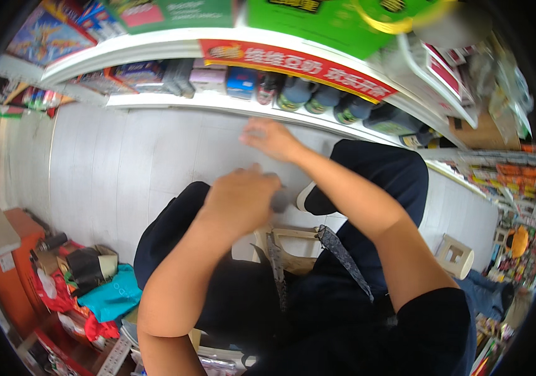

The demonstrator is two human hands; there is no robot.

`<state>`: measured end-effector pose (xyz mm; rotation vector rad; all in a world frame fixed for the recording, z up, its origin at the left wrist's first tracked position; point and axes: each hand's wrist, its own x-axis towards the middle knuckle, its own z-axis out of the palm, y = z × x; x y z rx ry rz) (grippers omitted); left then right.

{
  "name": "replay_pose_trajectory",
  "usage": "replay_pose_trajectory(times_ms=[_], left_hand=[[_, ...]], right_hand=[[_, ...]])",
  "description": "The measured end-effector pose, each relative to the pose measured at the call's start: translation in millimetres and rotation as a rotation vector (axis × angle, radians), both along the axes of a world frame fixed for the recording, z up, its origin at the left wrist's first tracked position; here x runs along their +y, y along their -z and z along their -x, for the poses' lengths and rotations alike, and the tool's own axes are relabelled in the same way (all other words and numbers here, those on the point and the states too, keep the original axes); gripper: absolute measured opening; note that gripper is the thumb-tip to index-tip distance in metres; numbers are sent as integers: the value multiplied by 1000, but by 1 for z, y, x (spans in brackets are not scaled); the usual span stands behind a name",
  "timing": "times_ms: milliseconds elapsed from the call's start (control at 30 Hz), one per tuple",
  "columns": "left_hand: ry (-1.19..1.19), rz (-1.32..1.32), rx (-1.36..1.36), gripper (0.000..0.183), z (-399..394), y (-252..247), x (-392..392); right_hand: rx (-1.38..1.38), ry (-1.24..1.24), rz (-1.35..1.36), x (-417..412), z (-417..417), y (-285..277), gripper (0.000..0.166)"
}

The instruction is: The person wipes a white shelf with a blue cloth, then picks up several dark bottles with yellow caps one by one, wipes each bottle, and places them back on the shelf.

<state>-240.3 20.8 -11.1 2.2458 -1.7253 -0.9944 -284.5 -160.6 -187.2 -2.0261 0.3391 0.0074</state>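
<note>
My left hand (240,199) is closed around a dark grey rounded object (279,199), blurred and mostly hidden by the fingers. Beyond it, my right hand (270,137) reaches over the floor close to the lower shelf (188,105), with its fingers blurred and apart and nothing seen in them. On that shelf stand several dark jugs with green-yellow labels (295,94), a dark bottle with a red label (266,89) and a blue box (240,83). A red printed strip (296,68) runs along the shelf edge above them.
Large green cartons (315,28) fill the upper shelf. A beige plastic stool (291,235) is between my legs, and another stool (456,256) stands at right. Bags, including a turquoise one (113,293), lie at left beside an orange cabinet (9,268). Someone's jeans (486,291) show at right.
</note>
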Motion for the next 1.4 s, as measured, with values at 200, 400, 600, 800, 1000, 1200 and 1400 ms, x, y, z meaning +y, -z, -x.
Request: replay_pose_trajectory(times_ms=[200,400,600,800,1000,1200,1400], left_hand=[[-325,34,-89,55,-5,11,-17],[-453,69,321,76,10,64,-34],[-40,-82,241,67,35,65,-52],[164,-205,85,56,45,30,-71],[-114,58,132,50,25,1,-64],[-561,-36,422,45,-9,40,-38],[-517,-107,242,43,-24,82,-33]], right_hand=[[243,394,-1123,42,89,-49,86],[46,400,-1535,52,109,-49,80],[-37,679,-1528,4,136,19,47],[-26,1647,-1226,-82,174,105,40],[-303,2082,-278,-181,211,138,62],[142,1939,279,-258,276,151,60],[684,1169,371,-285,299,195,52]])
